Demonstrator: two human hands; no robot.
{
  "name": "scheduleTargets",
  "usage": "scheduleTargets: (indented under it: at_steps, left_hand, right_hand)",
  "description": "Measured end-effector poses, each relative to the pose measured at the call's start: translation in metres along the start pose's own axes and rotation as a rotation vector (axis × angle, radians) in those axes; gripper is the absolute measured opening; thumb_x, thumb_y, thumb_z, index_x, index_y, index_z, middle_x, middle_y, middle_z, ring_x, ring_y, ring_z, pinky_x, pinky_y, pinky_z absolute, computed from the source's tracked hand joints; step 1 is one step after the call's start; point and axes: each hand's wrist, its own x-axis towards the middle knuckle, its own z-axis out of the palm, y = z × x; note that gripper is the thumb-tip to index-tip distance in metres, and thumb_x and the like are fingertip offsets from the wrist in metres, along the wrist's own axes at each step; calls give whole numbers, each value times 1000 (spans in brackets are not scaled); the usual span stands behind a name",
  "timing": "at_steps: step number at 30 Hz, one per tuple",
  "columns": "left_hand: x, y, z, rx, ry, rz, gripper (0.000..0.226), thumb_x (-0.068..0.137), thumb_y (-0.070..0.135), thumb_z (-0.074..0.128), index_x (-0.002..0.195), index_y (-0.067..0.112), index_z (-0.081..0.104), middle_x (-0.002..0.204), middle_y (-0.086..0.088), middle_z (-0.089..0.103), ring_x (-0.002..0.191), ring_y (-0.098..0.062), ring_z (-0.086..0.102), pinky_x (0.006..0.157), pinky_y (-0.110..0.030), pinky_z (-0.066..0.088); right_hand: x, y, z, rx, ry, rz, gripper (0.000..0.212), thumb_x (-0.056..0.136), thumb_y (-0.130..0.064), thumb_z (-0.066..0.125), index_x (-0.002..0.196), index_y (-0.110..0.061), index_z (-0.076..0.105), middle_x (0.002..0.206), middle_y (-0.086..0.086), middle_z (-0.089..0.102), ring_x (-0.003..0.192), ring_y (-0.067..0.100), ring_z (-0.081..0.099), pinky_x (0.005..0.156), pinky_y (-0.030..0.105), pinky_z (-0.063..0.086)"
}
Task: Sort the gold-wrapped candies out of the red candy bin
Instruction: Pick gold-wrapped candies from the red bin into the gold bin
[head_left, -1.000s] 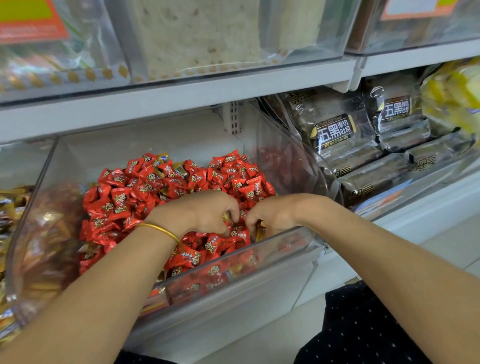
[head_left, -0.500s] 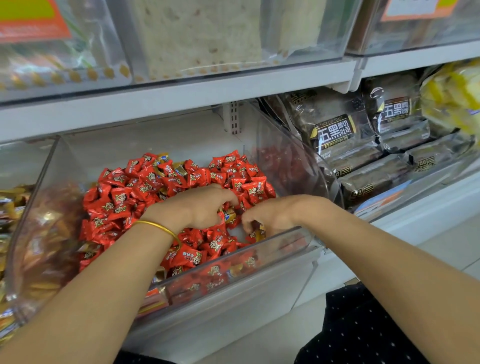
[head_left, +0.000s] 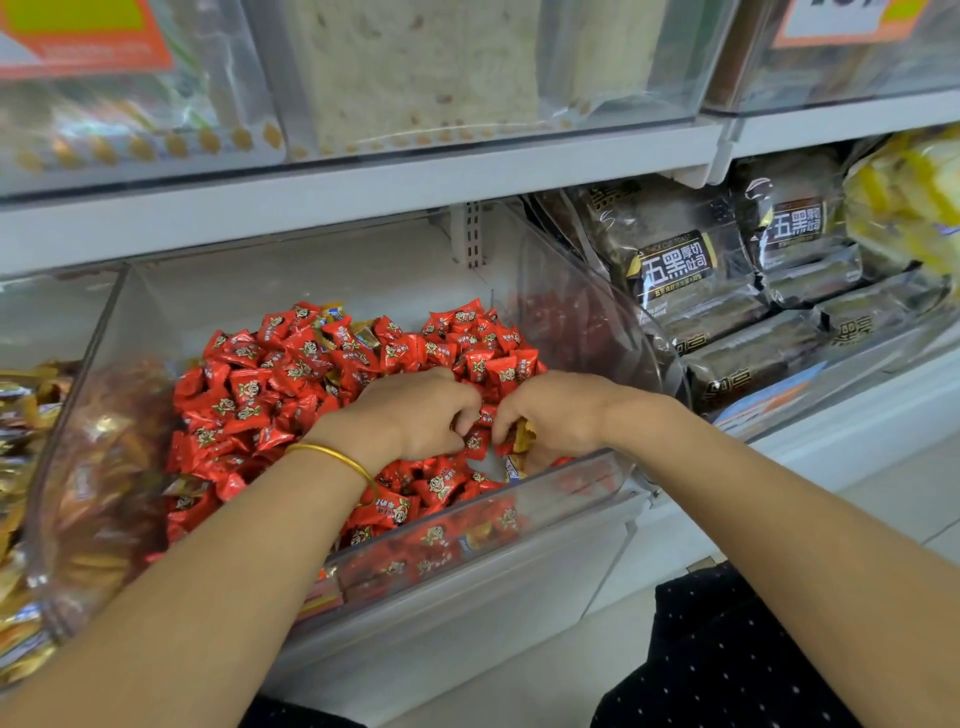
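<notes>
Head view: on the shelf sits the clear bin, heaped with red candies, and both hands work at its front right. The left hand has its grip curled into the pile, but I cannot tell whether it holds anything. The right hand pinches a gold-wrapped candy under bent fingers. Half a second ago gold showed between the hands; now red lies there, so I judge that piece passed to the right hand. More gold wrappers wait at the back.
</notes>
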Motion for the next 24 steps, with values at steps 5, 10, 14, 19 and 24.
scheduleTargets:
  at_steps: [5,10,14,19,24]
  left_hand:
    - [1,-4,-1,-53,21,13,11,88,23,59,79,29,57,94,10,46,90,-15,53,77,-36,48]
    - [1,-12,-5,-305,87,30,17,90,11,56,76,20,58,84,13,53,88,-15,55,80,-32,46]
    - [-4,-13,-16,-573,201,-9,11,91,9,55,82,14,57,85,9,54,83,-10,51,68,-16,37]
    - [-10,-12,-28,-953,196,-192,11,96,13,48,86,16,53,90,-5,59,67,-9,50,51,-18,37]
    - [-17,-4,-39,-1423,196,-346,3,93,11,54,91,14,55,69,-2,71,56,-10,52,40,-16,40]
  right_hand:
    - [4,1,2,-61,-68,3,37,86,-14,63,120,-28,57,129,0,52,111,23,52,83,29,44]
    - [7,3,3,-68,-24,25,30,86,-12,63,111,-28,63,113,-3,55,105,22,53,76,24,42]
    - [6,6,2,348,122,27,16,84,-9,67,88,-20,56,84,-1,54,64,20,57,53,26,43]
    - [-12,9,-15,951,202,75,17,86,-5,64,83,-13,50,50,-1,50,36,6,47,39,19,31]
    - [-13,1,-17,1028,137,-11,20,83,2,60,89,-16,65,55,-1,55,38,10,41,40,19,26]
